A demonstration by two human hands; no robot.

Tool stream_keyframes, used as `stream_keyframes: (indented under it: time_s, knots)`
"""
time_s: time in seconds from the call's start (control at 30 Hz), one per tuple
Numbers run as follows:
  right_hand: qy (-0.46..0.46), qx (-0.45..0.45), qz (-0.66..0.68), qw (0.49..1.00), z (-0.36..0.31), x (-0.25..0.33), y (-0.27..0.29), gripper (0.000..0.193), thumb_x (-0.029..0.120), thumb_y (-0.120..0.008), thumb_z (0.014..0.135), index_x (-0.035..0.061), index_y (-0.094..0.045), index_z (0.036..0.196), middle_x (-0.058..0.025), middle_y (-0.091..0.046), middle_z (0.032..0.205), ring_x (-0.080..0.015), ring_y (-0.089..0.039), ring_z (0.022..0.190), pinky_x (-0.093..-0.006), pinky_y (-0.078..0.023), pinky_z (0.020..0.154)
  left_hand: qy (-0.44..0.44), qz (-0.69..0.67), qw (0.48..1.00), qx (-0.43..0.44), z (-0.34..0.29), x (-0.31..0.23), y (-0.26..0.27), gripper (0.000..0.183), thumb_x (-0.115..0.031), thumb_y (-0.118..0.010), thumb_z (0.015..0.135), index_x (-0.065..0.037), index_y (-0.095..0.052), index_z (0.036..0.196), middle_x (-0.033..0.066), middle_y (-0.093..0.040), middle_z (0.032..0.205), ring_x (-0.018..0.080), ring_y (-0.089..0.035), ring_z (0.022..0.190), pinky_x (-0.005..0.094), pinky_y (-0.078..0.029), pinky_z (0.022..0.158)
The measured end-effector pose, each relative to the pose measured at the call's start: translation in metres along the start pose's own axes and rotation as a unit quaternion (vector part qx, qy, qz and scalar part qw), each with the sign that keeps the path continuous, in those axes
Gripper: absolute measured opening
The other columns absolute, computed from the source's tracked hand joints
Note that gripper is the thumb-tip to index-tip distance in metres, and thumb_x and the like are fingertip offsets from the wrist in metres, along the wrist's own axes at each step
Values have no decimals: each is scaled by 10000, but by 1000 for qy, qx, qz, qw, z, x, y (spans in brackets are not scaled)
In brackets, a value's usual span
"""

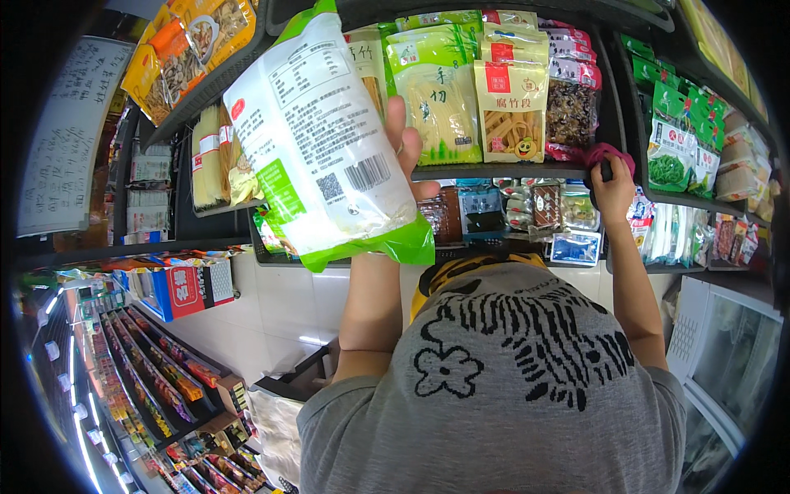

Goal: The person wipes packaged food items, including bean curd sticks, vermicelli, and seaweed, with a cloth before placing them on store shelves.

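My left hand [405, 146] holds up a white plastic food packet [321, 140] with green ends; its printed back with a barcode is turned toward me. The packet hides much of the palm and part of the shelf behind it. On the right, my right hand [613, 191] is closed on a magenta cloth [611, 156] at the front edge of the black shelf tray [527, 171]. A small black piece shows at its fingers; I cannot make out what it is. Just left of that hand are pink-ended packs of dark dried food [570, 107].
Beside the raised packet stand a green noodle packet [436, 99] and cream packets of dried sticks [510, 111]. Green packets [675, 144] fill the tray at right. A lower shelf holds small packs [481, 212]. A glass-door cabinet [728, 354] is at lower right, snack racks [148, 370] at lower left.
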State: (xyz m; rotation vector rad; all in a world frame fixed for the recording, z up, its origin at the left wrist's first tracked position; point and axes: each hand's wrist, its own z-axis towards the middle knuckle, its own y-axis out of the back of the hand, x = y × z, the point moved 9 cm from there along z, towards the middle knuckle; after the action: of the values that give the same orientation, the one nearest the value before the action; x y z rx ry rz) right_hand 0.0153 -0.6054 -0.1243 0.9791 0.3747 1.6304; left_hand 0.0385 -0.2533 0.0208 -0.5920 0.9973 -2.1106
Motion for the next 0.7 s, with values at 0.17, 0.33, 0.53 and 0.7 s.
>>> stream_keyframes:
  time_s: [0.17,0.33,0.53,0.7]
  knots:
    - [-11,16,-4,1000,1,1,-2,183,179,-627,743,96,-617,906,-112,-606,837,-327,-594,734,-394,-481,642,-23,71,993,-94,0,-4,25,707,-467,-524,841,-87,-283,1386,186,-280,1410,348,-368,1228,556,-353,934]
    - [-3,10,-8,1000,0,1,-1,186,181,-619,749,92,-615,911,-116,-607,852,-334,-593,750,-396,-481,657,-47,64,975,-210,-2,-8,46,656,-457,-513,850,-42,-346,1330,191,-407,1309,310,-448,1128,457,-396,908]
    - [-2,12,-5,1000,1,3,0,183,155,-630,740,81,-613,906,-119,-613,865,-335,-594,766,-390,-483,664,-98,80,960,-251,-10,-11,57,704,-495,-475,859,-59,-275,1373,192,-401,1312,319,-454,1131,467,-403,925]
    - [-7,19,-10,1000,2,7,0,181,151,-623,743,70,-607,905,-124,-610,862,-338,-593,765,-391,-481,663,-130,195,933,-275,-22,-25,64,683,-542,-404,868,-94,-287,1370,202,-428,1281,372,-502,1078,527,-464,860]
